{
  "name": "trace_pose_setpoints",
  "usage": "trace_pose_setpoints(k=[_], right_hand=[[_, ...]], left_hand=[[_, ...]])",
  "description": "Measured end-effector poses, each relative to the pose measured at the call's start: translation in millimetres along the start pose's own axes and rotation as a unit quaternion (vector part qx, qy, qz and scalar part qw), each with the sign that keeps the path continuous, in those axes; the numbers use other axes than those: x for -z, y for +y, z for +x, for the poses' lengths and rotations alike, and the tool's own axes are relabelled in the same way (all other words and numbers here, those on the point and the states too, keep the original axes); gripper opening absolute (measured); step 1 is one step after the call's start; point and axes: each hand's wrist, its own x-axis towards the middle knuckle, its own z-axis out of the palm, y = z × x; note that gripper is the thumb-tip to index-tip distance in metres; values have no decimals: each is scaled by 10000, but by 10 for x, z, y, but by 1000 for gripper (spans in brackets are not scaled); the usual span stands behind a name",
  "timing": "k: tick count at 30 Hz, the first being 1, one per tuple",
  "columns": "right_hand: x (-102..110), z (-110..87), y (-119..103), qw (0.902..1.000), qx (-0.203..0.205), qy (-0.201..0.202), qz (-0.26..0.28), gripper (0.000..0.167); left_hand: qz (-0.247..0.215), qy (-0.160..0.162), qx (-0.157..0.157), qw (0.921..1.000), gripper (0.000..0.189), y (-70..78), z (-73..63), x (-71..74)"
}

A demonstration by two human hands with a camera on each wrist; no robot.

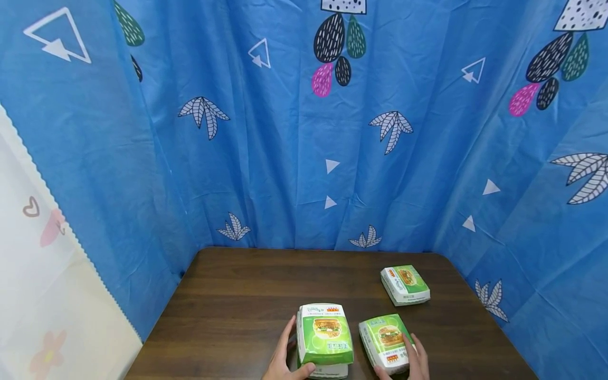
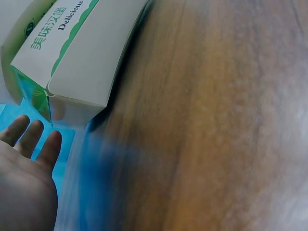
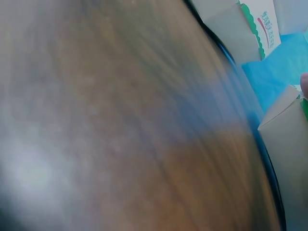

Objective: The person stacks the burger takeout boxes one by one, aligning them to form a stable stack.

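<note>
In the head view, two green-and-white burger boxes are stacked near the front of the table. My left hand [image 1: 285, 361] holds the upper burger box [image 1: 326, 332], thumb at its front and fingers along its left side. Beneath it, only the front strip of the lower burger box [image 1: 329, 372] shows. In the left wrist view, several fingers [image 2: 49, 149] extend just off a box corner [image 2: 72, 108]. Farther right, my right hand [image 1: 413, 361] grips another burger box [image 1: 386, 338], thumb at the front and fingers on the right side. The right wrist view barely catches that hand.
Toward the back right of the dark wooden table [image 1: 266, 279] sits one more burger box [image 1: 405, 285], turned at an angle. Blue patterned curtains [image 1: 294, 132] hang behind and at the sides, with a pale cloth [image 1: 47, 264] at the left.
</note>
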Motion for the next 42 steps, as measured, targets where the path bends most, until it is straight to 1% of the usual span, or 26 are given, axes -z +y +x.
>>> trace_pose_setpoints(k=[3,6,9,12,15,18,22,25,30,32,34,39,42], right_hand=[[17,18,18,9999,-63,16,77,115],[45,50,23,9997,-201,-92,95,118],[94,89,9,9985,-404,-351,96,122],[151,132,-13,9963,-573,-619,131,122],[192,161,-39,9958,-561,-712,135,120],[226,173,-81,9966,-441,-688,142,121],[287,197,-170,9963,-283,-796,169,123],[328,222,-242,9964,-83,-805,256,119],[370,241,-351,9963,421,-563,502,111],[384,244,-390,9953,571,-504,605,110],[399,248,-431,9942,636,-505,710,108],[438,250,-518,9911,785,-527,938,104],[454,253,-551,9897,970,-450,954,100]], left_hand=[[-32,-10,-41,10000,97,-6,3,4],[-11,-25,-27,10000,97,-6,0,13],[37,-62,23,10000,96,-1,-5,24],[64,-55,15,10000,97,0,-4,25],[118,-47,-8,9999,97,-1,0,20],[94,-72,-12,9999,95,-1,7,19],[-22,-117,14,9999,93,8,11,26],[-53,-164,25,9998,92,13,9,36],[-71,-283,170,9994,91,11,9,50],[-70,-315,190,9993,91,11,9,53],[-86,-329,204,9992,91,10,8,55],[-104,-203,34,9997,92,-1,2,48],[-50,-107,-103,9999,93,-9,0,43]])
